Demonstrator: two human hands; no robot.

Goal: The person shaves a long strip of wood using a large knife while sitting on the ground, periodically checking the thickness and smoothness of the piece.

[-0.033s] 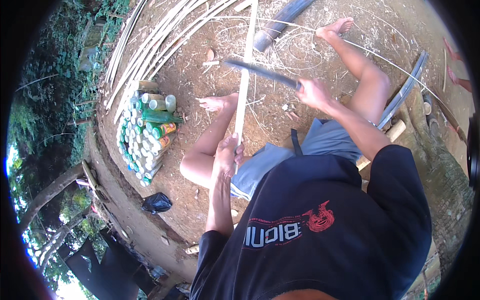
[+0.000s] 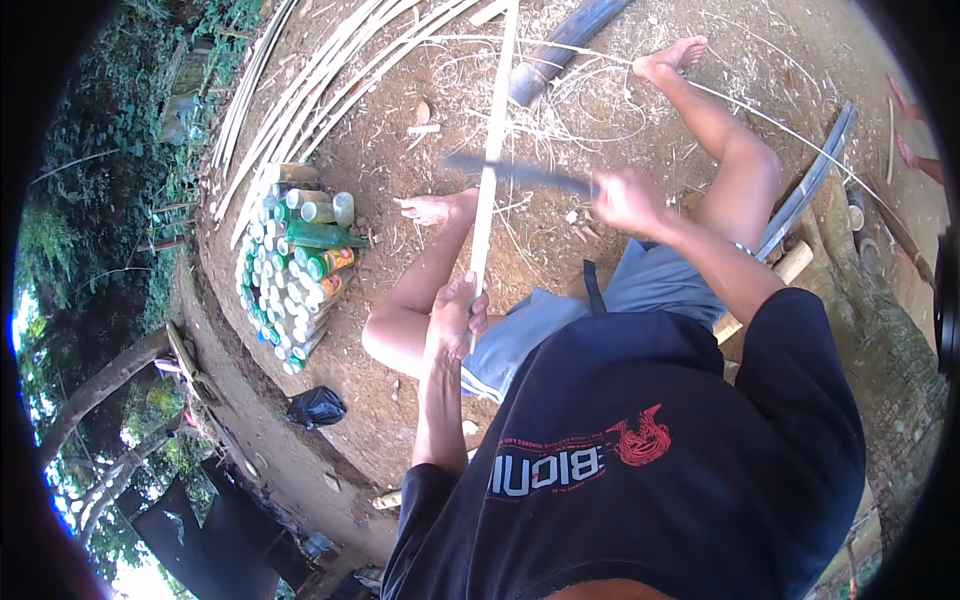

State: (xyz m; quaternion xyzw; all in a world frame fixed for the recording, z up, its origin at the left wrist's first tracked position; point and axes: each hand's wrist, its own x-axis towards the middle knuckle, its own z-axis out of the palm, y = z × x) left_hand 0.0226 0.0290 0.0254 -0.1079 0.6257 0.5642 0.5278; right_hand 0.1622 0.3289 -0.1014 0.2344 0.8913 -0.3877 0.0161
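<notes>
My left hand [image 2: 457,312] is closed round the near end of a long pale bamboo strip [image 2: 493,140], which runs away from me past the top edge of the view. In my right hand [image 2: 630,203] is the handle of a machete [image 2: 535,176], its dark blade pointing left. The blade lies across the strip about midway along its visible length; whether it bites in, I cannot tell. Blade and right hand are smeared by motion. The strip passes between my bare legs, over the ground.
Several long split strips [image 2: 330,95] lie at the far left. Stacked bottles [image 2: 300,270] stand left of my leg, with a black plastic bag [image 2: 316,407] nearer. A dark bamboo pole [image 2: 560,55] rests far ahead among shavings. Split bamboo [image 2: 815,175] leans at right; another person's feet [image 2: 905,150] show beyond.
The machete blade has come down along the strip toward me, and my right hand has moved slightly nearer and right. My left hand keeps its hold, almost still.
</notes>
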